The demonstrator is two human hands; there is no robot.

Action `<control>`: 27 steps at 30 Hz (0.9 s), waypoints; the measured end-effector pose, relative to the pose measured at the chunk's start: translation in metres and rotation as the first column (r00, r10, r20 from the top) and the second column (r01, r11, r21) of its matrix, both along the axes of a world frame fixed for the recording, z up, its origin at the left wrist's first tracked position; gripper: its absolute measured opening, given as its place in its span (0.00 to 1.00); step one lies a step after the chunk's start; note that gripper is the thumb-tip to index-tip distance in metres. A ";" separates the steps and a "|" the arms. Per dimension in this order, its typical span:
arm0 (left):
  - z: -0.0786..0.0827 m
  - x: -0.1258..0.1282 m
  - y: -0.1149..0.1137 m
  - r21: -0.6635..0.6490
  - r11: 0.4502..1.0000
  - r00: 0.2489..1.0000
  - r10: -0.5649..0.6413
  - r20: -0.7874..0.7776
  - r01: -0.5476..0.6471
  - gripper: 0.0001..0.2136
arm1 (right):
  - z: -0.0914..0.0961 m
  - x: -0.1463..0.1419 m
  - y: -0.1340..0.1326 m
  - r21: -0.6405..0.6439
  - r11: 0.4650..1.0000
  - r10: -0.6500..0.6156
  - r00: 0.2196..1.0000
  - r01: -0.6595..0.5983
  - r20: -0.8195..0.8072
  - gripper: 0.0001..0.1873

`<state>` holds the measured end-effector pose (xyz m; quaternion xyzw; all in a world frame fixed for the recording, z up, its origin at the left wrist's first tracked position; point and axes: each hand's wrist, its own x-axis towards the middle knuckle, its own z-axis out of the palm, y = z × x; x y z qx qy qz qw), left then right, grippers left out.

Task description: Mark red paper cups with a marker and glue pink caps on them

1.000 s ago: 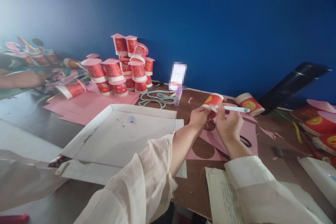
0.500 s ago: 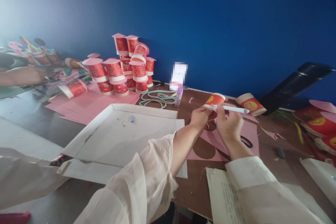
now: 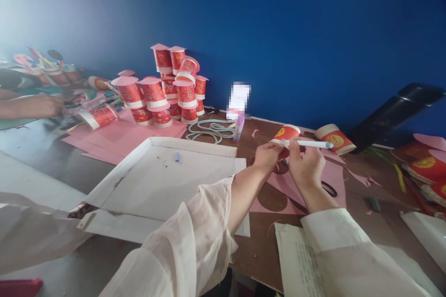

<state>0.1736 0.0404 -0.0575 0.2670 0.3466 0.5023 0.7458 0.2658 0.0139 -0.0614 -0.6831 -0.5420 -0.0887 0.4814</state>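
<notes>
My left hand is closed on a red paper cup with a gold emblem and a white rim, which lies tilted away from me. In my right hand is a white marker pen, its tip end against the cup's pale rim and its back end pointing right. The exact contact of the tip is hidden by my fingers. Beneath both hands lies pink paper with round holes cut from it. A black scissors handle shows beside my right wrist. The blue pen cap rests in the white box lid.
Red cups with pink paper discs are stacked at the back left on pink sheets. A coiled cable, a purple glue stick and another cup stand near the wall. A black bottle leans right. A co-worker's hand is far left.
The view has shifted very slightly, so everything sits a little further right. My hands keep the same hold on the cup and the marker pen.
</notes>
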 end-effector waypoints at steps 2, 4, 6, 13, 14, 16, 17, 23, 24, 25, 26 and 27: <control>-0.001 0.000 0.000 -0.002 1.000 1.000 0.001 0.006 -0.001 0.10 | 0.000 -0.001 0.000 0.003 1.000 0.018 1.000 -0.018 0.000 0.20; 0.000 0.000 0.000 -0.006 1.000 1.000 0.004 0.015 -0.004 0.11 | 0.000 -0.001 -0.001 0.029 1.000 0.009 1.000 -0.009 -0.009 0.20; 0.001 0.000 0.000 -0.010 1.000 1.000 0.001 0.029 -0.001 0.12 | 0.001 0.000 -0.002 0.065 0.998 -0.020 0.999 0.022 -0.026 0.21; 0.005 -0.003 -0.002 0.002 0.999 0.998 -0.037 0.050 0.037 0.14 | 0.003 0.002 -0.008 0.068 0.996 -0.051 0.996 0.056 -0.067 0.19; 0.005 -0.003 -0.002 0.000 0.999 0.998 -0.034 0.047 0.034 0.14 | 0.003 0.002 -0.007 0.069 0.996 -0.051 0.997 0.055 -0.062 0.19; 0.004 -0.002 -0.002 -0.005 1.000 0.999 -0.023 0.049 0.023 0.15 | 0.002 0.002 -0.005 0.069 0.996 -0.047 0.998 0.050 -0.050 0.19; 0.004 -0.002 -0.002 -0.009 1.000 0.998 -0.017 0.052 0.018 0.14 | 0.001 0.002 -0.004 0.068 0.997 -0.045 0.998 0.048 -0.047 0.19; 0.001 -0.001 0.000 -0.015 1.000 0.999 -0.013 0.049 0.014 0.12 | -0.001 0.003 0.000 0.073 0.996 -0.038 0.998 0.042 -0.052 0.17; 0.001 -0.001 0.000 -0.011 1.000 0.999 -0.014 0.046 0.014 0.12 | -0.001 0.003 0.000 0.071 0.997 -0.036 0.998 0.040 -0.051 0.17; 0.001 -0.001 0.000 -0.008 1.000 0.999 -0.016 0.044 0.017 0.13 | -0.001 0.003 0.000 0.069 0.997 -0.035 0.998 0.038 -0.050 0.17; 0.000 -0.001 0.000 -0.005 1.000 0.999 -0.018 0.043 0.019 0.13 | -0.001 0.003 -0.001 0.065 0.997 -0.033 0.998 0.036 -0.050 0.17; 0.000 -0.002 0.000 -0.001 1.000 0.999 -0.019 0.042 0.019 0.13 | 0.000 0.003 -0.001 0.062 0.997 -0.032 0.998 0.035 -0.049 0.18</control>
